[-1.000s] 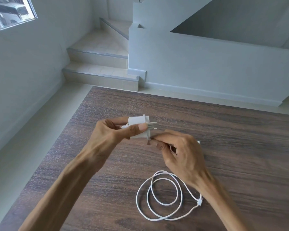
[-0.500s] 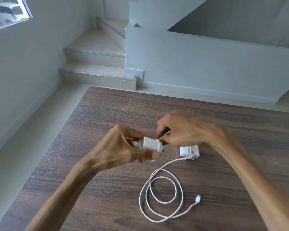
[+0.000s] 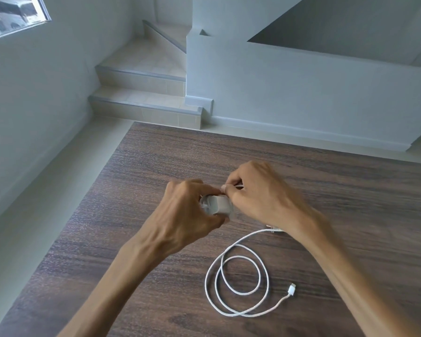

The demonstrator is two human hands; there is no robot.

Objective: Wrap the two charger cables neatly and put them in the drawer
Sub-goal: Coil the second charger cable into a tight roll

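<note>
My left hand (image 3: 185, 220) grips a white charger plug (image 3: 218, 205) above the dark wooden table (image 3: 350, 203). My right hand (image 3: 260, 193) is just right of it and pinches the white cable (image 3: 238, 186) close to the plug. The loose rest of this cable (image 3: 236, 283) lies in two loops on the table in front of me, its connector end (image 3: 291, 289) lying free at the right. A second white charger (image 3: 274, 230) lies on the table, mostly hidden behind my right wrist. No drawer is visible.
The table's left edge runs diagonally beside a pale floor (image 3: 34, 215). Beyond the far edge are tiled steps (image 3: 144, 103) and a white stair wall (image 3: 301, 93). A window (image 3: 10, 13) is at the top left.
Both hands lowered with the plug; the right hand rose from beside the cable loops to the far side of the plug. The connector end now lies uncovered.
</note>
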